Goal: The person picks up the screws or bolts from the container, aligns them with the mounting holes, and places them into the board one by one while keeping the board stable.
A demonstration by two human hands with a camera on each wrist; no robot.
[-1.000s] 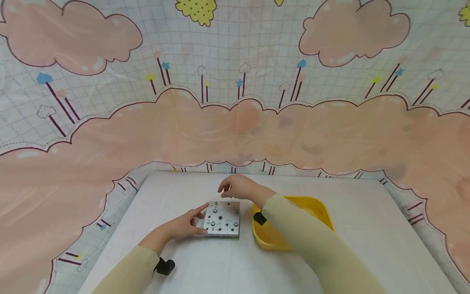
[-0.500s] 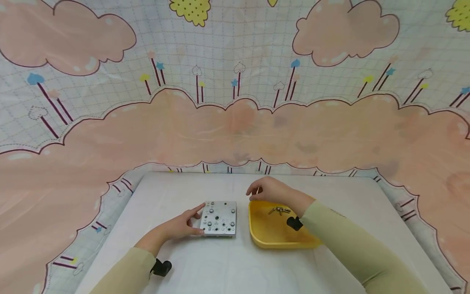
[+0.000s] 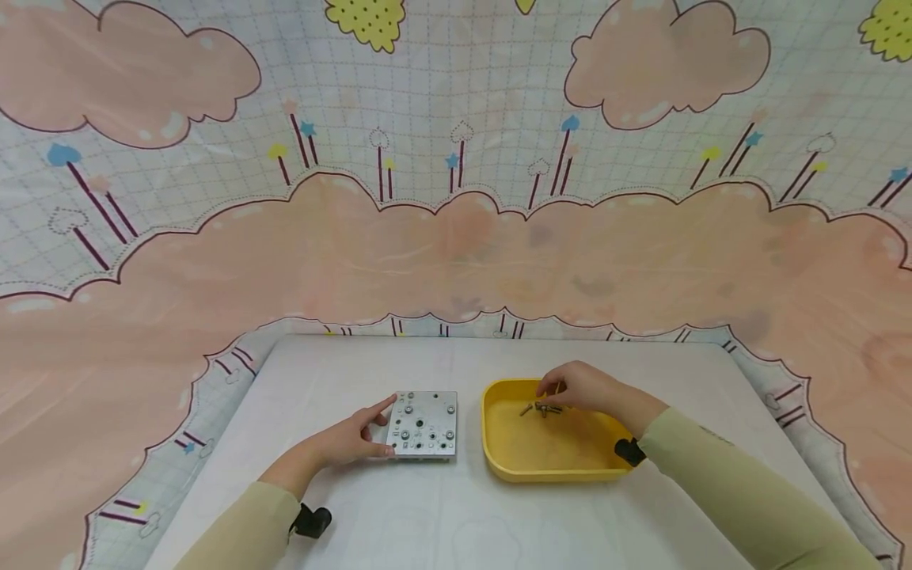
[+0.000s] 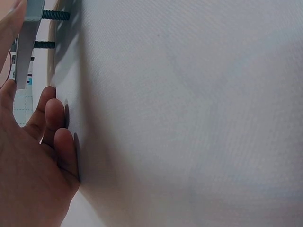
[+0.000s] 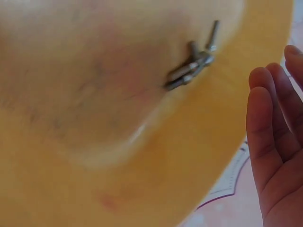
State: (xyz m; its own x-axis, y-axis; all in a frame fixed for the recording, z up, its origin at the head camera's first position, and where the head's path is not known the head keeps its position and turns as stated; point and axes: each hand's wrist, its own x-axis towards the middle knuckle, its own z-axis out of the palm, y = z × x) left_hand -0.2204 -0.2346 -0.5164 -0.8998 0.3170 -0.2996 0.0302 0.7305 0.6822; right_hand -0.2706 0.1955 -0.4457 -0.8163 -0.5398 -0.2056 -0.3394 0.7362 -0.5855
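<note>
A square silver metal plate [image 3: 436, 439] with several holes and screw heads is on the white table. My left hand [image 3: 349, 438] holds it along its left side, thumb at the near corner and index finger at the far corner. Threaded screw ends [image 4: 56, 15] stick out under the plate in the left wrist view. Over the yellow tray [image 3: 549, 476], my right hand [image 3: 591, 388] hovers with loosely bent fingers just above a small heap of screws [image 5: 189, 71]. Nothing shows in its fingers in the right wrist view, where the thumb is mostly cut off.
The tray stands to the right of the plate, a narrow strip of white table [image 3: 470, 507] between them. Behind the table hangs a patterned cloth [image 3: 456, 261] with clouds. Black wrist cameras [image 3: 311, 521] sit on both wrists.
My right hand has moved right and down from above the plate, past the tray's far left rim, to the screws inside the tray. The left hand keeps its hold on the plate.
</note>
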